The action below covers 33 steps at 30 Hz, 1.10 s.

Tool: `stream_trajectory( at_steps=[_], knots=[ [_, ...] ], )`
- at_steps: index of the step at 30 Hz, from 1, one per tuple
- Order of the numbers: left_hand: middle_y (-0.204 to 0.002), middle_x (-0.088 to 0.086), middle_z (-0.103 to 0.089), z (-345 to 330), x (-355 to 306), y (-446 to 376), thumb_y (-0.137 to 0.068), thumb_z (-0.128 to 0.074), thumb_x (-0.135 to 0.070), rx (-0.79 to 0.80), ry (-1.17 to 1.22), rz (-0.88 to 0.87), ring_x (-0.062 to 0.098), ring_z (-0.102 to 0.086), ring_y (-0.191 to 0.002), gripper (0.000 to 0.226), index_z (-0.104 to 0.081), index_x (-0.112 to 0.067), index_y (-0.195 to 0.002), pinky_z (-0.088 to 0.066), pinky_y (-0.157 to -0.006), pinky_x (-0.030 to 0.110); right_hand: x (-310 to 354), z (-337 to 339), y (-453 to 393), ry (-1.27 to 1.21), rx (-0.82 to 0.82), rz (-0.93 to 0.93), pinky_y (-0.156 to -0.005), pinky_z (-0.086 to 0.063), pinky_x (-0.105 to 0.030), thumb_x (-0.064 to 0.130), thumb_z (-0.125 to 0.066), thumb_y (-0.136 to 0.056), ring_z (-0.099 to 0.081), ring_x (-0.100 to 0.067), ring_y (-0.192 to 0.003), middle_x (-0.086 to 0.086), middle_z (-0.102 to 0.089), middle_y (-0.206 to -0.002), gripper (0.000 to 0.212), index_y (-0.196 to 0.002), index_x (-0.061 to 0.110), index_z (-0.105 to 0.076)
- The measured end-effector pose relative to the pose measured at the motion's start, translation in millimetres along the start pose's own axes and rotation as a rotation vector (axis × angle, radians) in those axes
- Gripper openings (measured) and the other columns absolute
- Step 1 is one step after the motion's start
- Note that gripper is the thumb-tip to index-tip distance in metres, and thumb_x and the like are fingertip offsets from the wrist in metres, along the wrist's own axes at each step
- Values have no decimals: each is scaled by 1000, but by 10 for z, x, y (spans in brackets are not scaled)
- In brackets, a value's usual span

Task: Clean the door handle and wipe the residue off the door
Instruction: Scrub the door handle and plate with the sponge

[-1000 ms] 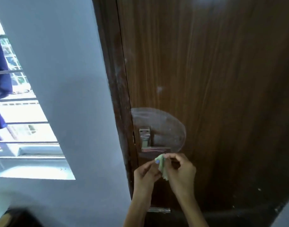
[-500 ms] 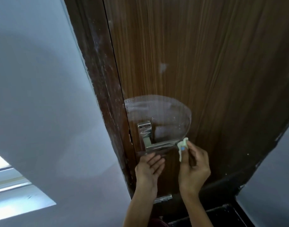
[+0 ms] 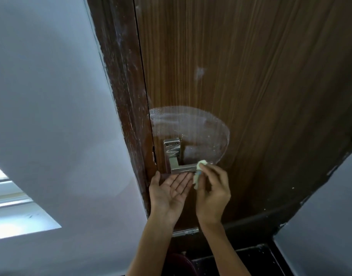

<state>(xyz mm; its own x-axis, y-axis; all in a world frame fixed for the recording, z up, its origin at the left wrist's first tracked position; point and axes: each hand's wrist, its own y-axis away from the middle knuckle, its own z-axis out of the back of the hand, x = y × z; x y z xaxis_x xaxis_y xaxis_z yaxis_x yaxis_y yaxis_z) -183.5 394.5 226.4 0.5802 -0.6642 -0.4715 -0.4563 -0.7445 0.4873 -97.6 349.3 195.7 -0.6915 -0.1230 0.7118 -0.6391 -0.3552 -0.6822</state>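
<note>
Evidently you pinched the small pale cloth [image 3: 199, 173] in your right hand [image 3: 212, 193] at the free end of the door handle [image 3: 184, 167], fingers closed on it so a folded edge could rub the metal bar. Your left hand [image 3: 170, 193] lay open, palm up, just below the handle, holding nothing; I judge it was there to steady the lever or catch drips. The handle's square plate [image 3: 172, 146] carried pale scribbled streaks. Above and right of the handle, a cloudy, rounded film of residue [image 3: 201, 126] covered the brown wooden door [image 3: 251, 76], with a smaller white smudge [image 3: 199, 72] higher up. Left of the handle, the dark door frame [image 3: 121, 76] looked scuffed with whitish marks.
</note>
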Motion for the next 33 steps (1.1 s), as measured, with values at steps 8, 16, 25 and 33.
stream_trajectory(
  at_steps=[8,16,25,33],
  knots=[
    [-123,20,-64,100,121,94,-89,-34,-58,103,35,-54,30,-55,-121,72,-53,2,-125,-39,-101,41,-142,156,-105,13,70,43,-79,-53,-21,-1,-68,-78,-61,-14,-94,-12,-63,-103,26,-103,3,-68],
    [-127,18,-62,80,190,181,-87,-35,-61,105,37,-112,29,-54,-123,77,-51,0,-131,-43,-97,41,-93,106,-56,-18,188,109,-77,-56,-27,3,-66,-82,-60,-16,-95,-12,-63,-104,22,-104,2,-68],
    [-122,18,-65,-6,55,202,-91,-36,-56,25,-50,-51,28,-57,-117,70,-56,1,-126,-41,-101,39,33,1,-1,-17,192,128,-80,-53,-20,0,-70,-78,-59,-19,-95,-14,-61,-103,22,-101,1,-69],
    [-114,16,-67,27,-81,122,-92,-38,-49,-1,-120,32,27,-59,-112,57,-61,-2,-115,-40,-101,37,150,-161,119,-21,139,125,-82,-53,-25,5,-63,-83,-60,-21,-96,-15,-60,-104,22,-104,1,-68]
  ],
)
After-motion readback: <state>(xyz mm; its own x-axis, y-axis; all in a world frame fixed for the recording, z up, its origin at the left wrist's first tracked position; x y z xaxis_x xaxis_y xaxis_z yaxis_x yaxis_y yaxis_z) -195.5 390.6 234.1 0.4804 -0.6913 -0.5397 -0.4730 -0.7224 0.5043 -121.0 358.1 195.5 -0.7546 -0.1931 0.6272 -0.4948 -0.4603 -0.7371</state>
